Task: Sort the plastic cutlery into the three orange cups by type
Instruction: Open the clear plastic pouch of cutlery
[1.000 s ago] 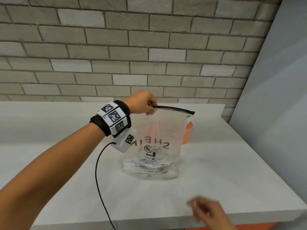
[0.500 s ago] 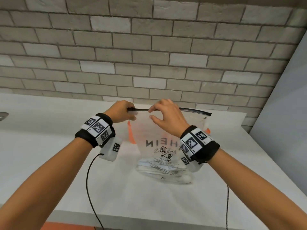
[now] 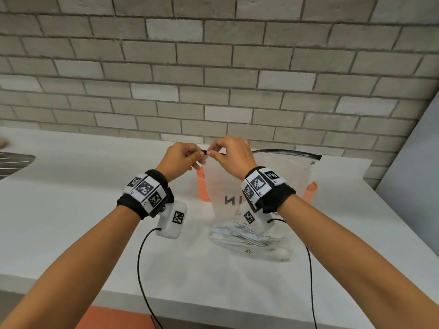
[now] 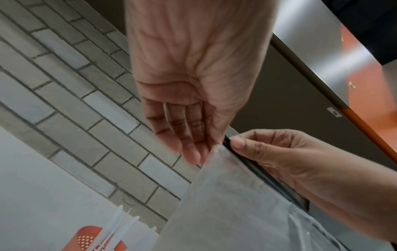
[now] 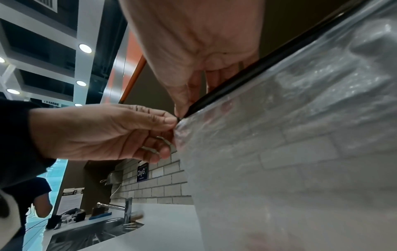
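Observation:
A clear zip bag (image 3: 292,172) with a black zip strip (image 3: 285,153) stands on the white counter (image 3: 71,222), and white plastic cutlery (image 3: 249,243) lies in its bottom. My left hand (image 3: 190,157) and right hand (image 3: 221,153) both pinch the strip at the bag's top left corner, fingertips almost touching. Behind the bag show parts of two orange perforated cups, one at the left (image 3: 202,184) and one at the right (image 3: 311,191). The left wrist view shows an orange cup (image 4: 86,237) with white cutlery handles (image 4: 120,225) sticking out of it.
A brick wall (image 3: 213,79) runs along the back of the counter. A sink (image 3: 14,162) with a tap (image 5: 126,210) is at the far left. A grey panel (image 3: 408,174) bounds the right side. Black cables (image 3: 142,269) trail from both wrists over the front edge.
My right hand rose from the counter's front edge to the bag's top, then slid left along the strip to meet my left hand, which kept its hold on the corner.

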{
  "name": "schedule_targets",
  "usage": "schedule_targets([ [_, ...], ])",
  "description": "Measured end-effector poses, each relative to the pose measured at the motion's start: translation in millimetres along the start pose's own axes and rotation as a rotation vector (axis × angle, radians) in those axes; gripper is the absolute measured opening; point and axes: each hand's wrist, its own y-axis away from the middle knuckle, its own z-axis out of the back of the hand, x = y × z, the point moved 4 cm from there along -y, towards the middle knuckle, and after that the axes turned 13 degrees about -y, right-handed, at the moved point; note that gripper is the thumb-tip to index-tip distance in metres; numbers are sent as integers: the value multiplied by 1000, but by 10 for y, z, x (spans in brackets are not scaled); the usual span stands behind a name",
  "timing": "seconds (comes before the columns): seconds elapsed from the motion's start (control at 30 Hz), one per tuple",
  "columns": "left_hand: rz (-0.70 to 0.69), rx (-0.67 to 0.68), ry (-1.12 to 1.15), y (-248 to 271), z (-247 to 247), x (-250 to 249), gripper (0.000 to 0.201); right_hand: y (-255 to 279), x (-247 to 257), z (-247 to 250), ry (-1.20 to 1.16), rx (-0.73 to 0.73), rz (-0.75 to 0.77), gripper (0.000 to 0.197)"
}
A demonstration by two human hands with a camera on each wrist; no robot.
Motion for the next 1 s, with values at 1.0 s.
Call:
schedule_targets([
  [1.0,-90,4,-381,-201,-275,-433,24,807,-1190,1337,-342,-32,-692,28],
])
